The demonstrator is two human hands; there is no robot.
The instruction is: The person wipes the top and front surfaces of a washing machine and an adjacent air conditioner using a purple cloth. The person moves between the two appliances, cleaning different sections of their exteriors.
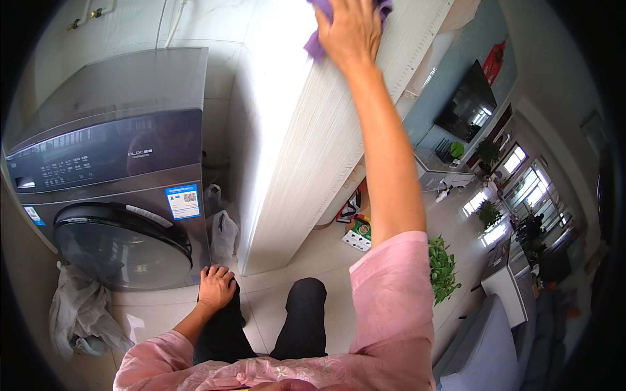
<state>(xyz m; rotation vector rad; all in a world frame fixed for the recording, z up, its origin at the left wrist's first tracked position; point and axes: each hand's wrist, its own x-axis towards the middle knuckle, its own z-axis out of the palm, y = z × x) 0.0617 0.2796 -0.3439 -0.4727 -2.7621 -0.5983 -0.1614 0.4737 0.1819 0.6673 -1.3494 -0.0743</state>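
Note:
My right hand (pixel 348 36) is stretched up and away, holding a purple cloth (pixel 315 49) flat against the pale, grained panel (pixel 313 122) that covers the end of a wall. Cloth edges stick out on both sides of the hand, and its middle is hidden under the palm. Down at the left, my left hand (pixel 216 288) rests on my black-trousered knee (pixel 215 327) with nothing in it. Beside that knee stands a dark grey front-loading washing machine (pixel 112 166), its round door (pixel 127 249) closed.
Plastic bags (pixel 224 234) fill the gap between washer and wall. More crumpled plastic (pixel 80 303) lies by the washer's front. Right of the panel are a green box (pixel 362 227) on the floor, a leafy plant (pixel 442 269), a grey sofa (pixel 481 347) and a wall television (pixel 467 105).

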